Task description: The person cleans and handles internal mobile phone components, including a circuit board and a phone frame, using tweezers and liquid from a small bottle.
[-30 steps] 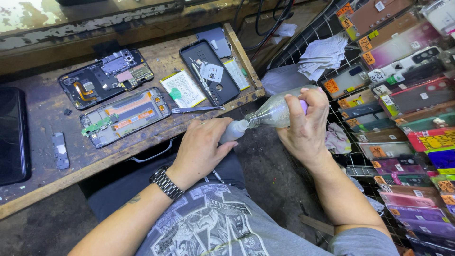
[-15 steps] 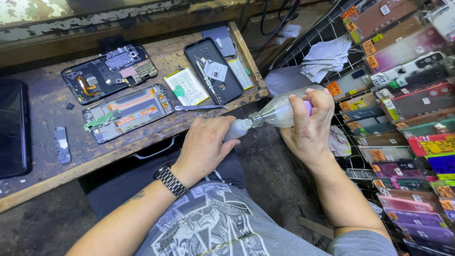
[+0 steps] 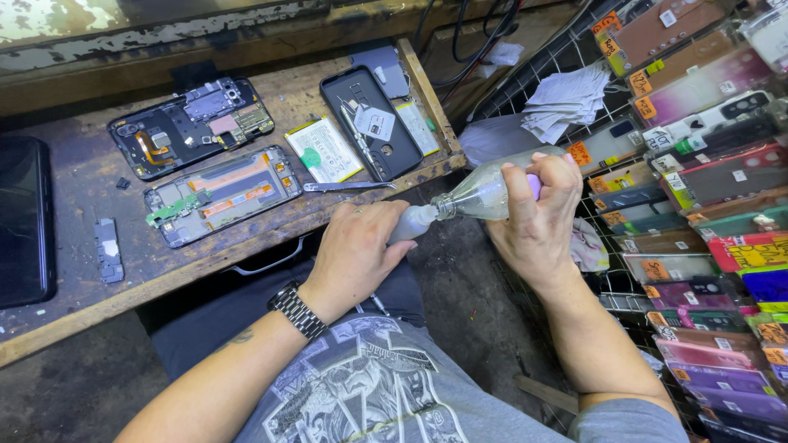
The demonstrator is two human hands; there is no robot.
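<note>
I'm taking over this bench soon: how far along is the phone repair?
Done: two phones lie opened on the bench, battery out. In hand: right hand holds a clear bottle, left hand at its cap. Left: reassembly; the back cover is off.

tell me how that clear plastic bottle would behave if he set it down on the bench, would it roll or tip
Likely light and a bit squashy: the clear plastic bottle looks thin-walled and mostly empty. Its round body would probably roll if laid on its side, as the right hand holds it now. The left hand grips its capped neck; stood upright, it might tip easily.
</note>
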